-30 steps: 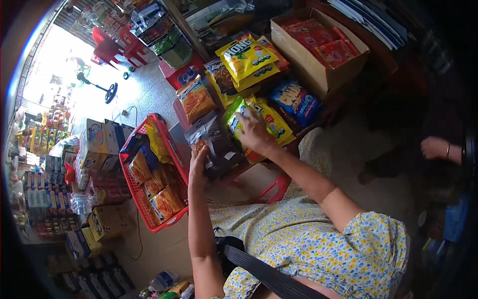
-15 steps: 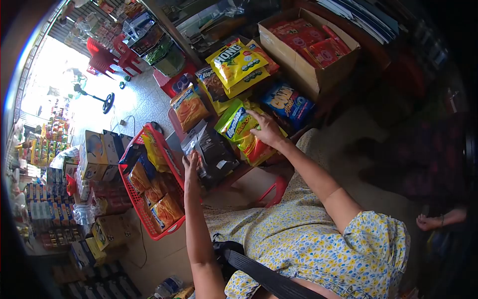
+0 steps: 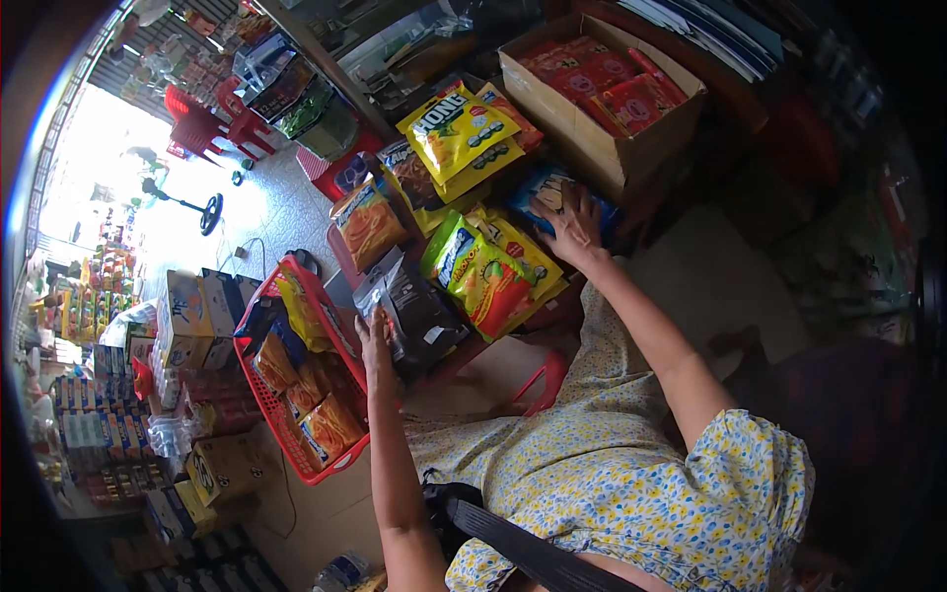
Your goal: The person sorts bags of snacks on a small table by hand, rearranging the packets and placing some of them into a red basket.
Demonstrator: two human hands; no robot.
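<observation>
My right hand (image 3: 572,229) lies with its fingers spread on a blue candy bag (image 3: 541,189), hiding most of its front. Beside that hand, a green, yellow and red candy bag (image 3: 483,271) rests on top of a yellow one. My left hand (image 3: 375,345) is at the left edge of a dark grey-black bag (image 3: 419,314), fingers stretched out against its side. Behind these bags are an orange snack bag (image 3: 369,225) and a bright yellow candy bag (image 3: 456,128).
A red plastic basket (image 3: 357,456) holding orange, blue and yellow bags stands at my left. At the back right is an open cardboard box (image 3: 631,163) with red packs. Stacked cartons (image 3: 187,321), red chairs (image 3: 192,123) and packed shelves are farther left.
My right hand has moved right from the green, yellow and red candy bag onto the blue candy bag. My left hand stays by the dark bag. The view has shifted slightly.
</observation>
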